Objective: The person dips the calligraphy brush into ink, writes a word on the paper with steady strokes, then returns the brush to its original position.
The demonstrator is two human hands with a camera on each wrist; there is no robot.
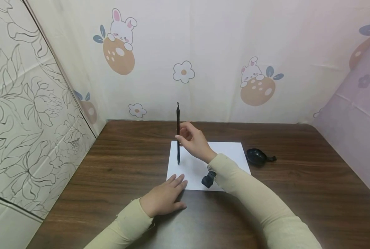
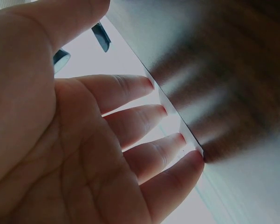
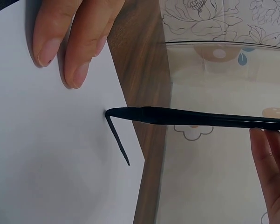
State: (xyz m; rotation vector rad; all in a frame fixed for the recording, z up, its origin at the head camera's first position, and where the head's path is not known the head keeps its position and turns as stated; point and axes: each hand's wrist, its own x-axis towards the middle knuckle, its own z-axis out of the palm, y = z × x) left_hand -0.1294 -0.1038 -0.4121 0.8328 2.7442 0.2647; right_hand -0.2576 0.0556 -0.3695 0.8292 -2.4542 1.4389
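A black writing brush (image 1: 178, 135) stands nearly upright over a white sheet of paper (image 1: 222, 152), gripped along its shaft by my right hand (image 1: 195, 140). In the right wrist view, the tip of the brush touches the paper at one end of a short, thin black stroke (image 3: 118, 139). My left hand (image 1: 164, 197) lies with spread, fairly straight fingers, its fingertips resting on the near-left corner of the sheet. Two of those fingers also show at the top of the right wrist view, pressed on the paper.
Just right of the sheet sits a glossy black dish (image 1: 256, 157) with a short handle. Everything rests on a dark brown wooden table (image 1: 125, 166). A curtain (image 1: 216, 86) printed with rabbits hangs behind it, and a flower-patterned panel (image 1: 32, 103) stands on the left.
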